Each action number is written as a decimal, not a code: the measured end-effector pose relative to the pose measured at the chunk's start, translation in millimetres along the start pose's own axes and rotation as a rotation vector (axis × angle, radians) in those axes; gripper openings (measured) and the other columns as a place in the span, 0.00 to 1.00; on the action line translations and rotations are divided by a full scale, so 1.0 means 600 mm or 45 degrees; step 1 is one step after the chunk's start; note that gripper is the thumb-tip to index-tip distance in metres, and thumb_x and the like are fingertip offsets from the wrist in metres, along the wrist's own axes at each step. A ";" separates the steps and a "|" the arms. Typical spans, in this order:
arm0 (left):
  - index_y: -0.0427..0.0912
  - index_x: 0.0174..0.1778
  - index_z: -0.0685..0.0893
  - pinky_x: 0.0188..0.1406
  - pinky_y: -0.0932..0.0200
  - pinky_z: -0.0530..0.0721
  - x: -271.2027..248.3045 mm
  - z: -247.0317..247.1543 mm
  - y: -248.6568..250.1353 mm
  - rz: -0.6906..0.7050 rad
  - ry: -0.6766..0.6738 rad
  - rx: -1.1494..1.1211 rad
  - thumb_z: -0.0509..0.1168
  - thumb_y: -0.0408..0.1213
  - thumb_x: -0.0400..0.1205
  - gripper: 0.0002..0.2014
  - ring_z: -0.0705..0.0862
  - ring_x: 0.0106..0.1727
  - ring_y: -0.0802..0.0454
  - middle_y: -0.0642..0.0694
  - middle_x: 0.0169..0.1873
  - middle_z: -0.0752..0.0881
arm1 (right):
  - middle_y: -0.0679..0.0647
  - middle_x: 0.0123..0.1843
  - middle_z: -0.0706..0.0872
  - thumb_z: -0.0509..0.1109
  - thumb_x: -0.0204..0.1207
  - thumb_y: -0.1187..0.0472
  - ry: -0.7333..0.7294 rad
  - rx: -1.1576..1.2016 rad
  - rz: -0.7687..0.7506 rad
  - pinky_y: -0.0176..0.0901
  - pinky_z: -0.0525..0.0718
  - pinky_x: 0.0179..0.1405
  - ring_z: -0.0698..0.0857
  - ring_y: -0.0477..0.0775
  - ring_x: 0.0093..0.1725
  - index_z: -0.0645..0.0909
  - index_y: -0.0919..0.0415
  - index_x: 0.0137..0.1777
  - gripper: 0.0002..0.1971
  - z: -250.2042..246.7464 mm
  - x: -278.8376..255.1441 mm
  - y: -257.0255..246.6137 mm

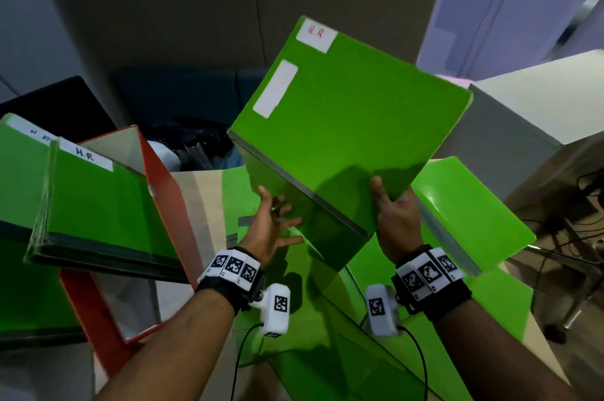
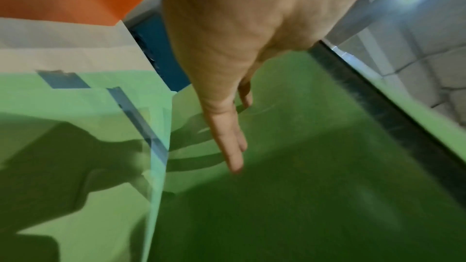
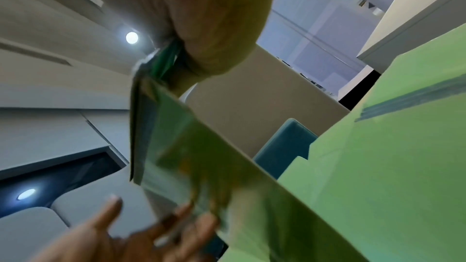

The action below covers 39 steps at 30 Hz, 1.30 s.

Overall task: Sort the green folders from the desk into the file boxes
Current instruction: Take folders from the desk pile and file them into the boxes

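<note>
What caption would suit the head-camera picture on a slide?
Right hand grips a raised green folder labelled "H.R" while the open left hand steadies it beside a red file box.

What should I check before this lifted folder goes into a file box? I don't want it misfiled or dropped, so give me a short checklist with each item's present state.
1. Label readable: ok. The lifted folder shows "H.R" in red on its corner label.
2. Matching box: ok. The red file box already holds folders labelled H.R.
3. Right hand grip: ok, thumb over the lower edge.
4. Left hand support: not ok, fingers spread, only touching the folder.
5. Room left in the box: cannot tell.
</note>
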<state>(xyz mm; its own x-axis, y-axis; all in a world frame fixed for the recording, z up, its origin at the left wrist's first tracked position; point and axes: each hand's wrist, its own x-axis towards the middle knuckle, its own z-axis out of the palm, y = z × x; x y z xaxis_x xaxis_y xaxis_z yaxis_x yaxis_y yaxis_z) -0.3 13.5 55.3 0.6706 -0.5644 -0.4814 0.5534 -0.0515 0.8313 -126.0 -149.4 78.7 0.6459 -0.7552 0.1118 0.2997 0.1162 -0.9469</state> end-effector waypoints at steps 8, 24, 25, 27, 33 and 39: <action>0.45 0.80 0.64 0.55 0.29 0.85 -0.025 0.031 0.046 0.249 0.011 -0.022 0.63 0.57 0.78 0.36 0.79 0.66 0.38 0.44 0.75 0.71 | 0.52 0.46 0.90 0.67 0.81 0.54 -0.030 -0.375 0.043 0.50 0.87 0.48 0.89 0.56 0.50 0.82 0.55 0.50 0.06 -0.006 -0.037 0.056; 0.44 0.62 0.71 0.38 0.47 0.86 -0.081 -0.030 0.037 0.553 0.404 0.278 0.63 0.22 0.80 0.18 0.79 0.41 0.49 0.47 0.46 0.78 | 0.63 0.77 0.71 0.75 0.72 0.48 -0.430 -0.549 0.732 0.58 0.83 0.62 0.83 0.61 0.62 0.39 0.57 0.83 0.52 0.020 -0.063 0.111; 0.42 0.60 0.72 0.38 0.48 0.86 -0.089 -0.036 0.039 0.544 0.415 0.278 0.64 0.23 0.79 0.17 0.80 0.42 0.47 0.44 0.43 0.78 | 0.62 0.71 0.76 0.74 0.75 0.58 -0.427 -0.441 0.703 0.53 0.88 0.52 0.87 0.58 0.55 0.39 0.57 0.83 0.49 0.027 -0.058 0.114; 0.38 0.60 0.76 0.41 0.54 0.86 -0.106 -0.055 0.050 0.515 0.463 0.203 0.70 0.33 0.77 0.17 0.84 0.47 0.46 0.42 0.47 0.82 | 0.62 0.71 0.75 0.69 0.78 0.68 -0.447 -0.403 0.598 0.48 0.90 0.43 0.88 0.57 0.51 0.40 0.55 0.84 0.45 0.041 -0.043 0.120; 0.47 0.64 0.77 0.63 0.58 0.81 -0.173 -0.105 0.134 0.903 0.715 -0.043 0.64 0.37 0.84 0.12 0.83 0.64 0.55 0.53 0.60 0.84 | 0.61 0.78 0.69 0.69 0.80 0.64 -0.478 -0.743 0.239 0.45 0.83 0.59 0.82 0.52 0.59 0.52 0.60 0.84 0.37 0.129 -0.006 0.114; 0.55 0.60 0.67 0.50 0.81 0.74 -0.234 -0.166 0.209 1.261 1.035 0.038 0.60 0.37 0.87 0.11 0.80 0.50 0.78 0.67 0.53 0.77 | 0.52 0.80 0.65 0.72 0.77 0.60 -0.979 -0.594 -0.207 0.39 0.76 0.70 0.71 0.47 0.75 0.67 0.49 0.77 0.30 0.278 -0.039 0.088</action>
<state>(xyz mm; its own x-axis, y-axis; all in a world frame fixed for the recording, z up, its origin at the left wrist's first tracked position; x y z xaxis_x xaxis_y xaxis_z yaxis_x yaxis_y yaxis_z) 24.1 168.3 199.4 0.9012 0.2904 0.3215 -0.3566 0.0755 0.9312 -8.3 -18.0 76.2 0.9605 -0.0818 0.2659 0.2217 -0.3526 -0.9092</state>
